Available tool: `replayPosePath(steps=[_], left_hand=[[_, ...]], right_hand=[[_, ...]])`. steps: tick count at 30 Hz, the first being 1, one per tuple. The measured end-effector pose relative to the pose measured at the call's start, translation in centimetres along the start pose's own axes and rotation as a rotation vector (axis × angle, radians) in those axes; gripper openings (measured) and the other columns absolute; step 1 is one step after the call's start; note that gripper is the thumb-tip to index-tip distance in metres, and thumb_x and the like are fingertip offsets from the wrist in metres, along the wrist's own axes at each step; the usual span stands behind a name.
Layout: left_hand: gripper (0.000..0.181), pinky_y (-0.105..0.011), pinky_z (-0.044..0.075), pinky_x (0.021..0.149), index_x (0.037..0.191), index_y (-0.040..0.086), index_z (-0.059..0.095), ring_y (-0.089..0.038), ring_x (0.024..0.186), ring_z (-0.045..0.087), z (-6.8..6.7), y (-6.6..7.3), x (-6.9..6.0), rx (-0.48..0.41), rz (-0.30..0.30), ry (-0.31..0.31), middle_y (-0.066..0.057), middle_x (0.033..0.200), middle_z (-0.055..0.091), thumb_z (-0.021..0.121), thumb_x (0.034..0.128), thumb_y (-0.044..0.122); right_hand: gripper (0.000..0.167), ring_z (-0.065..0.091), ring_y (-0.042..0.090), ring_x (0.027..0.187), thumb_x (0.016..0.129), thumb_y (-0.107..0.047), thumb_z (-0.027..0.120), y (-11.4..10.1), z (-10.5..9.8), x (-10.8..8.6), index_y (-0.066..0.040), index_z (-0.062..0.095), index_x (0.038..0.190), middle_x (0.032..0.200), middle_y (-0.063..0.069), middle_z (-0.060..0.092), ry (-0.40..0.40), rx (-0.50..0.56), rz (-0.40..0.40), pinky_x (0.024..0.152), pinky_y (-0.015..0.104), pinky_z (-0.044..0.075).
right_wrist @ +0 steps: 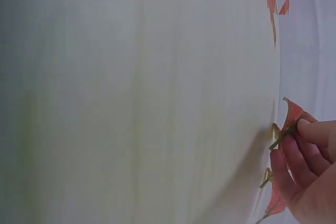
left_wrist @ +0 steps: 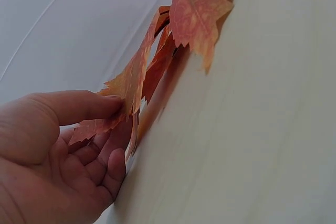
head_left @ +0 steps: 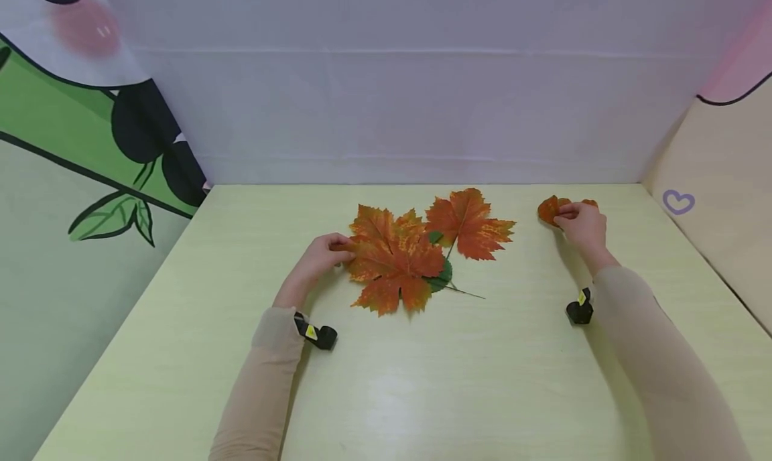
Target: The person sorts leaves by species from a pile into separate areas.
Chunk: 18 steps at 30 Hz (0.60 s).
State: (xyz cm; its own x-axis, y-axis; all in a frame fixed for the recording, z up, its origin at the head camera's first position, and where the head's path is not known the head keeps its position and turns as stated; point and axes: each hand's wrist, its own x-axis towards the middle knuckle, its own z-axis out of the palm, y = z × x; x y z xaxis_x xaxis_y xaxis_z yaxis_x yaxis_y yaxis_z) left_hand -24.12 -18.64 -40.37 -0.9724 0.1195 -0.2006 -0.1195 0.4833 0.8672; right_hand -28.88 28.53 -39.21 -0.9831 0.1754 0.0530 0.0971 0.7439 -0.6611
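Observation:
Large orange maple leaves (head_left: 395, 263) lie overlapping on the table, with green leafy bits (head_left: 443, 277) and thin stems at their right. At their left edge, my left hand (head_left: 326, 253) pinches a maple leaf (left_wrist: 134, 77) between thumb and fingers, lifting its rim off the tabletop. Another maple leaf (head_left: 470, 223) spreads out behind and to the right. Toward the far right, my right hand (head_left: 584, 228) pinches a small orange leaf (head_left: 547, 210); the right wrist view shows its green stem (right_wrist: 283, 136) by the thumb. A second small reddish leaf (right_wrist: 274, 203) sits beside these fingers, partly hidden.
The pale wooden table (head_left: 386, 394) meets a white cloth backdrop (head_left: 386, 112) along its far edge. Printed panels stand at left and right. A black wrist camera (head_left: 326, 338) is strapped to the left forearm, another black camera (head_left: 580, 310) to the right.

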Motion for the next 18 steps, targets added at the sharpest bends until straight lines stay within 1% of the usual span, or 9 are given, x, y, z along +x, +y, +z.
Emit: replayPosePath(steps=[3,6,10,15,18], left_hand=[[0.025,-0.026,0.04,0.069,0.109,0.002,0.057,-0.017,0.082,0.046,-0.02,0.17,-0.11,-0.002,-0.002,0.005,-0.009,0.104,0.055,0.059,0.0865,0.012],[0.025,-0.026,0.04,0.069,0.11,0.002,0.056,-0.017,0.082,0.047,-0.03,0.2,-0.2,0.001,-0.002,0.001,-0.009,0.104,0.055,0.059,0.0868,0.012],[0.026,-0.026,0.04,0.069,0.11,0.002,0.055,-0.017,0.083,0.047,-0.05,0.15,-0.29,0.003,-0.005,-0.002,-0.009,0.106,0.055,0.059,0.0874,0.014],[0.027,-0.026,0.04,0.069,0.111,0.003,0.055,-0.019,0.085,0.048,-0.06,0.45,-0.63,0.006,-0.014,0.008,-0.011,0.108,0.056,0.059,0.0877,0.015],[0.027,-0.026,0.041,0.069,0.111,0.004,0.054,-0.019,0.086,0.049,-0.15,0.61,-0.78,0.008,-0.025,0.012,-0.012,0.11,0.056,0.059,0.088,0.016]], right_hand=[[0.031,0.054,0.038,0.099,0.09,-0.014,0.055,0.08,0.05,0.27,0.007,0.057,0.112,0.108,0.028,0.058,-0.005,-0.007,0.013,0.08,0.039,0.044],[0.031,0.054,0.037,0.097,0.09,-0.015,0.055,0.15,0.07,0.35,0.006,0.057,0.112,0.108,0.027,0.058,-0.014,-0.012,0.027,0.072,0.033,0.045],[0.031,0.054,0.035,0.094,0.09,-0.016,0.055,0.11,0.01,0.26,0.006,0.058,0.111,0.108,0.027,0.059,-0.012,-0.019,0.039,0.066,0.026,0.043],[0.031,0.055,0.033,0.091,0.089,-0.018,0.056,0.03,-0.18,-0.09,0.006,0.059,0.109,0.105,0.025,0.06,0.0,-0.01,0.059,0.064,0.024,0.042],[0.029,0.054,0.032,0.089,0.089,-0.018,0.056,-0.06,-0.35,-0.31,0.004,0.059,0.107,0.102,0.022,0.06,0.002,-0.002,0.066,0.064,0.027,0.044]])
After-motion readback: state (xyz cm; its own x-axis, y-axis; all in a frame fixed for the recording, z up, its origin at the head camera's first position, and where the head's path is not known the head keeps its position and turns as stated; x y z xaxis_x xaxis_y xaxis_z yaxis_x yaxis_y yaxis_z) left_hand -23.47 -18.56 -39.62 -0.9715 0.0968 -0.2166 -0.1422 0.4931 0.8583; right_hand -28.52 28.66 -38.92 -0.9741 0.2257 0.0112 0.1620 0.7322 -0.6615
